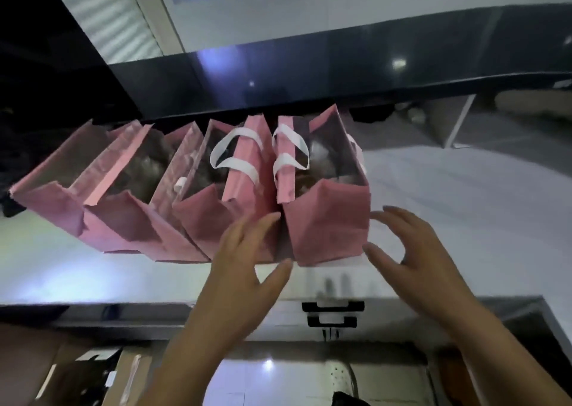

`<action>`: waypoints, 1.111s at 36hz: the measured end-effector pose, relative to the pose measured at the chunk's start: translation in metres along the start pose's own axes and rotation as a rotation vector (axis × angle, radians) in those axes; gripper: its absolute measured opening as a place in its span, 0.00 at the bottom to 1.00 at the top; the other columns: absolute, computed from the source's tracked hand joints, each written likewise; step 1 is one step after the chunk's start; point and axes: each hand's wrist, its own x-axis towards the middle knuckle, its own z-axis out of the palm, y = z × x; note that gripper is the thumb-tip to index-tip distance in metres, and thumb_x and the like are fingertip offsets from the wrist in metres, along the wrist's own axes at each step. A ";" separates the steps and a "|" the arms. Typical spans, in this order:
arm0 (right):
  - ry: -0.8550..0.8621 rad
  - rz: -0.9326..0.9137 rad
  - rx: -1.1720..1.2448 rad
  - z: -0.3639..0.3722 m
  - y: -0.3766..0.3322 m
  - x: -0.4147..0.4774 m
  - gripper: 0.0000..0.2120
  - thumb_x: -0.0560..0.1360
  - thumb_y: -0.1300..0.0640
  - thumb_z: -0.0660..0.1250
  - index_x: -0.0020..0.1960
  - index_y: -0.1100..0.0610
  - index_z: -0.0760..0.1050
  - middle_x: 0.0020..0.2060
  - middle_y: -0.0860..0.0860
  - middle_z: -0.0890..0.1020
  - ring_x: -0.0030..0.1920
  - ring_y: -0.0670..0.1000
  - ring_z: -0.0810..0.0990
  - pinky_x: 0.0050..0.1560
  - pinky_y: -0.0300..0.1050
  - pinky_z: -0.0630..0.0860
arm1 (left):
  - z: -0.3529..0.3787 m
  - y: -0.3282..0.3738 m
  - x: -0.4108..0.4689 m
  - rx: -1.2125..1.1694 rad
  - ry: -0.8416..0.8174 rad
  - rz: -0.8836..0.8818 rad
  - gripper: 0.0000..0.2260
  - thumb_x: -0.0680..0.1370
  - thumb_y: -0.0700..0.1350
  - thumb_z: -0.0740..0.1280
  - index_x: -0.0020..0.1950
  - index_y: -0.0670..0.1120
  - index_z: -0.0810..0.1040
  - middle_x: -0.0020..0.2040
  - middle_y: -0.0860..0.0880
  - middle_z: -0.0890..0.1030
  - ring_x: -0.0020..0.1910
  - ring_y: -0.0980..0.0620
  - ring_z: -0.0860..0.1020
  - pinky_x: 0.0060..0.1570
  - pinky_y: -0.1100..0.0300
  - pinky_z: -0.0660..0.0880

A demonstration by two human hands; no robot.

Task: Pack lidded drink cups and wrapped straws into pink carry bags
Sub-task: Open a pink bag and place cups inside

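**Row of pink bags on tabletop, both hands at the rightmost one**

Four pink carry bags are standing in a tight row on the pale, smooth tabletop (464, 195), their creased paper-like sides touching. The rightmost bag (328, 223) is sitting upright with its mouth open; flat white ribbon handles (291, 152) are looping over its rim. The neighbouring bag (216, 217) is showing a similar white loop handle (235, 155). The two bags further left (120, 220) are leaning leftward, with glossy, translucent side panels.

Inside the bags something greyish and rounded is showing, possibly cup lids; the view is too blurred to confirm, and no straws are discernible.

The left hand (244, 257) is hovering at the seam between the rightmost bag and its neighbour, fingers spread, fingertips near the fabric; the grip is released. The right hand (414, 251) is curving around the bag's right lower corner, thumb and fingers apart, grip likewise released, holding nothing.

A dark glossy shelf (340, 74) is running behind the row.
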 end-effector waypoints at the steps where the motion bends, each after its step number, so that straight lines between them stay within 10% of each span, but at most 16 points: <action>1: 0.023 -0.020 0.008 -0.006 -0.004 0.019 0.24 0.77 0.42 0.65 0.72 0.43 0.68 0.73 0.44 0.68 0.74 0.47 0.63 0.72 0.50 0.62 | -0.007 0.008 0.018 0.008 0.017 0.014 0.28 0.77 0.54 0.68 0.74 0.68 0.60 0.70 0.68 0.56 0.72 0.67 0.52 0.70 0.57 0.56; 11: 0.097 0.076 0.040 -0.012 -0.024 0.151 0.32 0.76 0.47 0.70 0.76 0.46 0.62 0.73 0.49 0.71 0.68 0.53 0.74 0.62 0.52 0.75 | -0.011 0.032 0.159 -0.002 -0.039 -0.053 0.30 0.75 0.51 0.70 0.74 0.62 0.62 0.77 0.55 0.61 0.73 0.48 0.64 0.70 0.47 0.68; 20: 0.207 0.192 0.081 -0.003 -0.018 0.147 0.11 0.78 0.47 0.67 0.59 0.47 0.79 0.50 0.45 0.84 0.46 0.46 0.81 0.48 0.49 0.82 | 0.003 0.023 0.178 -0.162 0.020 0.009 0.27 0.74 0.38 0.68 0.71 0.57 0.71 0.70 0.53 0.71 0.61 0.54 0.73 0.55 0.62 0.71; 30: 0.605 0.423 0.215 -0.010 -0.008 0.057 0.06 0.79 0.50 0.67 0.53 0.46 0.83 0.43 0.38 0.84 0.45 0.39 0.81 0.44 0.38 0.80 | 0.034 0.038 0.178 -0.515 -0.190 0.176 0.23 0.76 0.35 0.66 0.64 0.60 0.78 0.63 0.49 0.80 0.55 0.44 0.80 0.36 0.72 0.75; 34: 0.793 0.534 0.239 -0.019 -0.003 -0.005 0.07 0.79 0.54 0.67 0.53 0.46 0.82 0.42 0.38 0.84 0.45 0.39 0.82 0.39 0.36 0.79 | 0.064 0.068 0.165 -0.631 -0.375 0.238 0.23 0.76 0.35 0.67 0.63 0.62 0.78 0.61 0.51 0.81 0.58 0.36 0.78 0.53 0.50 0.79; 38: 0.931 0.629 0.187 -0.040 0.005 -0.063 0.07 0.79 0.56 0.67 0.52 0.47 0.82 0.43 0.38 0.84 0.47 0.39 0.82 0.40 0.30 0.77 | 0.094 0.109 0.145 -0.671 -0.536 0.343 0.23 0.78 0.35 0.66 0.65 0.60 0.77 0.68 0.58 0.76 0.66 0.52 0.74 0.46 0.80 0.70; 40: 1.029 0.663 0.159 -0.052 0.010 -0.089 0.07 0.79 0.58 0.68 0.52 0.49 0.83 0.43 0.39 0.85 0.47 0.41 0.82 0.42 0.30 0.77 | 0.108 0.133 0.133 -0.676 -0.624 0.372 0.22 0.79 0.36 0.66 0.66 0.59 0.77 0.71 0.57 0.73 0.68 0.53 0.72 0.51 0.77 0.70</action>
